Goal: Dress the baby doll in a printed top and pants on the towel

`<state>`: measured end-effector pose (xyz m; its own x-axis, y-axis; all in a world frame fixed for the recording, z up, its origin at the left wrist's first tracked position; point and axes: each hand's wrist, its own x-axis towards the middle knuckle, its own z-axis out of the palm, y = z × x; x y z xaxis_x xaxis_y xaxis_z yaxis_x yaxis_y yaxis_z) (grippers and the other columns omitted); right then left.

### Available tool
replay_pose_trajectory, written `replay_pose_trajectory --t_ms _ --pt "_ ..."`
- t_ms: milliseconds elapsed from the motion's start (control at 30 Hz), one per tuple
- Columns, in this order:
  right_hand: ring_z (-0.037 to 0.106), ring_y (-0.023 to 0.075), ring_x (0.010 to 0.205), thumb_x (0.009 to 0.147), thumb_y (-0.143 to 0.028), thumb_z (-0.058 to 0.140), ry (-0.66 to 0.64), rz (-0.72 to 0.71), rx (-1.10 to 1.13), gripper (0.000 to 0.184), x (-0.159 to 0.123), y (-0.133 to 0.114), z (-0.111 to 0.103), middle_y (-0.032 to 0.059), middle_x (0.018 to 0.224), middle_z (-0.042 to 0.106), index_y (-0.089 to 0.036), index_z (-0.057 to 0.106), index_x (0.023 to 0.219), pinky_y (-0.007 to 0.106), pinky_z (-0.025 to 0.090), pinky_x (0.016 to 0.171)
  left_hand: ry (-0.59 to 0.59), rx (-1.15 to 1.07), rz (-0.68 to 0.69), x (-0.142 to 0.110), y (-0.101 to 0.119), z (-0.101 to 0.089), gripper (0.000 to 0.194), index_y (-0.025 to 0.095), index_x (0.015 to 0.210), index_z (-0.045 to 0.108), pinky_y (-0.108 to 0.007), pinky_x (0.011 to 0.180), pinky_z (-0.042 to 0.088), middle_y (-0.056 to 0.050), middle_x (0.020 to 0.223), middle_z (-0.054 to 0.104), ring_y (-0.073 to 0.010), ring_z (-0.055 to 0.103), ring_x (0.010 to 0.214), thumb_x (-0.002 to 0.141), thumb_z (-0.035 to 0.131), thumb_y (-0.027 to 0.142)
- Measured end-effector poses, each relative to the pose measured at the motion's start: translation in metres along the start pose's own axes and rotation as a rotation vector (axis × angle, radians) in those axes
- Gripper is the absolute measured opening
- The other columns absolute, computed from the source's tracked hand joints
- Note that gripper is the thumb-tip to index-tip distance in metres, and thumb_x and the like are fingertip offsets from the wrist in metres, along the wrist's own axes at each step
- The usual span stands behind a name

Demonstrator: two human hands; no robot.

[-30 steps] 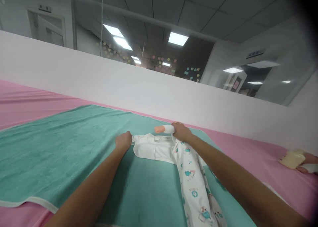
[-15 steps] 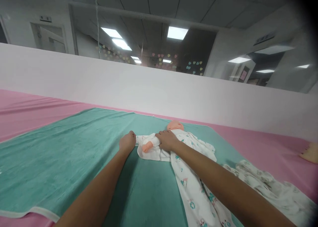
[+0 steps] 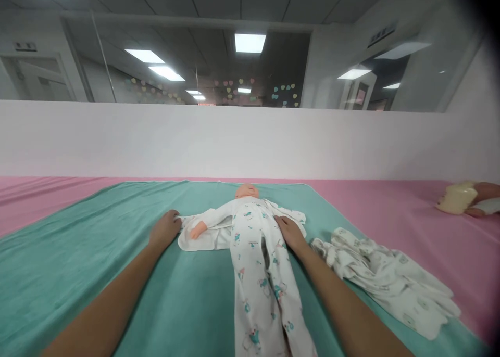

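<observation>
A baby doll (image 3: 247,191) lies on its back on a teal towel (image 3: 97,242), dressed in a white sleepsuit (image 3: 253,263) with small printed figures. My left hand (image 3: 165,228) rests on the edge of the white fabric by the doll's outstretched arm (image 3: 197,229), fingers curled down onto the cloth. My right hand (image 3: 288,231) lies flat against the right side of the sleepsuit, fingers stretched toward the doll's shoulder. The suit's legs trail toward me.
A crumpled white printed garment (image 3: 383,279) lies on the towel's right part. The towel covers a pink sheet (image 3: 390,211). At the far right edge another person's hand holds a cream object (image 3: 457,199). A white low wall (image 3: 250,138) runs behind.
My right hand let go of the doll's arm and moved across to the suit's right side. The view swung right and levelled, showing the whole doll and the crumpled garment.
</observation>
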<state>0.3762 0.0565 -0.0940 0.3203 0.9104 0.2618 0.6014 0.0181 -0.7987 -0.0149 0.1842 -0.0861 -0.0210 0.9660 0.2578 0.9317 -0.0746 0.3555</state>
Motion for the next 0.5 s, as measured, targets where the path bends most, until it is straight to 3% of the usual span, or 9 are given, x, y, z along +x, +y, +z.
replay_pose_trajectory --t_ms 100,267,500 --pt "0.057 0.0226 0.094 0.082 -0.056 0.039 0.015 0.037 0.127 0.042 0.004 -0.001 0.007 0.0048 0.096 0.065 -0.02 0.06 0.089 0.035 0.039 0.088 -0.017 0.004 -0.018 0.002 0.001 0.0 0.035 0.018 0.112 0.053 -0.035 0.077 0.045 -0.011 0.117 0.06 -0.0283 0.058 0.102 0.083 0.036 0.03" --pt "0.054 0.0243 0.105 0.078 -0.062 0.048 -0.092 0.072 0.335 0.053 -0.004 -0.012 0.015 0.0064 0.112 0.061 -0.02 0.056 0.11 0.037 0.038 0.094 -0.021 0.009 -0.008 0.005 0.003 0.002 0.037 0.017 0.111 0.054 -0.035 0.079 0.045 -0.011 0.116 0.06 -0.0284 0.058 0.101 0.082 0.038 0.033" --pt "0.054 0.0191 0.106 0.083 -0.05 0.05 -0.504 -0.129 0.626 0.05 -0.03 -0.039 0.023 -0.0004 0.123 0.056 -0.034 0.044 0.13 0.033 0.044 0.089 -0.018 -0.07 -0.005 0.003 0.002 0.002 0.036 0.019 0.107 0.055 -0.033 0.076 0.047 -0.009 0.109 0.064 -0.0272 0.06 0.096 0.083 0.038 0.039"
